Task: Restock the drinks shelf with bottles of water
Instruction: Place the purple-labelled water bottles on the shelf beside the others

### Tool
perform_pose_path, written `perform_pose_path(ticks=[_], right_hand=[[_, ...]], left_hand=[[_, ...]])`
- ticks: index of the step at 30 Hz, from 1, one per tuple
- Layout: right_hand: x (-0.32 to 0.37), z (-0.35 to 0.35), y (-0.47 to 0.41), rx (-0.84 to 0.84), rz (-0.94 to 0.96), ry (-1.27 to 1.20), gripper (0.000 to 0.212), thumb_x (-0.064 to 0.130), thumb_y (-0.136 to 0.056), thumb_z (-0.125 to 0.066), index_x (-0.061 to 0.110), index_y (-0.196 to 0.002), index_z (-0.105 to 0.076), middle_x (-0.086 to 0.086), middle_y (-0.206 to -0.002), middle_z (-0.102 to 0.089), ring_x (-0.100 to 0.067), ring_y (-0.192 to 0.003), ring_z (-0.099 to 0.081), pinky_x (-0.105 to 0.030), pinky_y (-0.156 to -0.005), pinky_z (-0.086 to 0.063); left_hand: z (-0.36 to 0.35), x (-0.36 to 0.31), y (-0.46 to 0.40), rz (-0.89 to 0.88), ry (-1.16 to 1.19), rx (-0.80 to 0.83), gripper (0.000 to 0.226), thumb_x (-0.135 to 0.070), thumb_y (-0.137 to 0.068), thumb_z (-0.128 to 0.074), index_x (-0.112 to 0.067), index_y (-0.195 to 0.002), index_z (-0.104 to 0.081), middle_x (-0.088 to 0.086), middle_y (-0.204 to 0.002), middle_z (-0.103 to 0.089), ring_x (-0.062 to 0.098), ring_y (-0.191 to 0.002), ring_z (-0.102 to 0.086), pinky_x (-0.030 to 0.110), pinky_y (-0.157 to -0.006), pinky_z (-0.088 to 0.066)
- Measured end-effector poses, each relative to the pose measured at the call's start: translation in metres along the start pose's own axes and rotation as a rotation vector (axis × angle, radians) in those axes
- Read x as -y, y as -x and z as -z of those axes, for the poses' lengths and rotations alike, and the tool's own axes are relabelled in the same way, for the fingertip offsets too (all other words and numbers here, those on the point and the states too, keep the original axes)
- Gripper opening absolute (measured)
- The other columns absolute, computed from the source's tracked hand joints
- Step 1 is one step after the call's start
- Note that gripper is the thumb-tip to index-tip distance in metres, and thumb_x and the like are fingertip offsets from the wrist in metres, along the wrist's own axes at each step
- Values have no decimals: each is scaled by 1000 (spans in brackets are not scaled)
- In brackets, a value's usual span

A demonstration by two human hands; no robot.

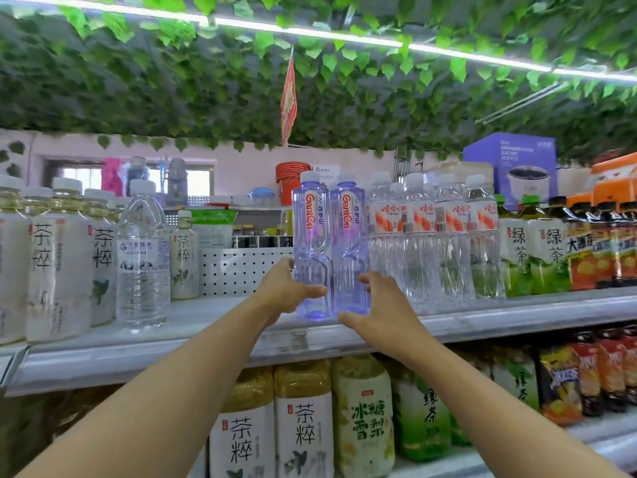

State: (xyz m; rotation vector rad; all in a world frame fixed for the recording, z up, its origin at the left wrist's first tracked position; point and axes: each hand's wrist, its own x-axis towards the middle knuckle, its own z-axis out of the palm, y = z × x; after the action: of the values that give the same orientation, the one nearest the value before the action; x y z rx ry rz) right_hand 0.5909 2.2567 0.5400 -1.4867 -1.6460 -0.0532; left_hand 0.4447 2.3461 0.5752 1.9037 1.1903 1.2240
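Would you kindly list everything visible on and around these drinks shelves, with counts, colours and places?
Ganten bottles: two, violet-tinted, upright side by side at the top shelf's front edge.
Clear water bottles: at least four in front, red-and-white labels, right of the Ganten bottles.
Large water bottle: one, clear, blue-and-white label, top shelf left.
White tea bottles: several, top shelf far left.
Green tea bottles: several, green, top shelf right.
Lower-shelf bottles: many, yellow, green and orange.
Purple box: one, behind the shelf, right.
Leaves: green, overhead.
Top shelf: one, grey.
Left hand: grips the left Ganten bottle.
Right hand: grips the right one.
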Motion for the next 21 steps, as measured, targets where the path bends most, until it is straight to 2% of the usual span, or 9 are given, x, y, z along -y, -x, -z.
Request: perform_pose_path(ticks=[4, 9, 14, 17, 19, 21], right_hand=[[0, -2, 3, 1, -14, 6, 71, 38, -83, -66, 20, -141, -29, -1, -139, -33, -15, -125, -39, -27, -99, -35], [0, -6, 5, 8, -24, 10, 71, 36, -84, -66, 19, -142, -28, -3, -140, -32, -17, -127, -38, -29, -101, -35], [2, -7, 12, 0, -39, 26, 69, 34, -83, -66, 19, -140, -29, -2, -139, -33, -16, -125, -38, -28, -98, -36], [-1, -7, 22, 4, -65, 17, 68, 28, -84, -65, 19, -140, -29, -1, -139, -32, -15, -126, -38, -24, -95, -34], [-3, -7, 31, 1, -83, 21, 69, 29, -83, -66, 19, -141, -29, -2, -140, -31, -16, -128, -36, -28, -100, -35], [-6, -7, 42, -6, -116, 35, 69, 32, -83, -66, 20, -141, -29, -2, -139, -32, -17, -128, -36, -30, -102, -35]], left_hand=[[2, -3, 4, 8, -4, 20, 64, -20, -72, -80, -17, -125, -43, 6, -111, -62, 22, -96, -60, 27, -61, -45], [3, -4, 5, 15, -8, 37, 67, -20, -73, -79, -16, -129, -42, 7, -114, -61, 24, -103, -59, 36, -83, -48], [1, -6, 18, 14, -9, 57, 61, -20, -78, -76, -14, -129, -43, 3, -109, -60, 20, -102, -55, 34, -89, -43], [-3, -5, 33, -10, -56, -76, 77, -23, -79, -75, -13, -140, -29, 11, -135, -48, 27, -121, -48, 37, -96, -41], [-4, -5, 47, -101, -80, -190, 75, -19, -80, -74, -12, -140, -29, 10, -137, -46, 26, -123, -47, 37, -99, -40], [-5, -1, 66, -236, -77, -276, 63, -15, -80, -72, -13, -132, -38, 7, -128, -52, 21, -115, -51, 35, -98, -44]])
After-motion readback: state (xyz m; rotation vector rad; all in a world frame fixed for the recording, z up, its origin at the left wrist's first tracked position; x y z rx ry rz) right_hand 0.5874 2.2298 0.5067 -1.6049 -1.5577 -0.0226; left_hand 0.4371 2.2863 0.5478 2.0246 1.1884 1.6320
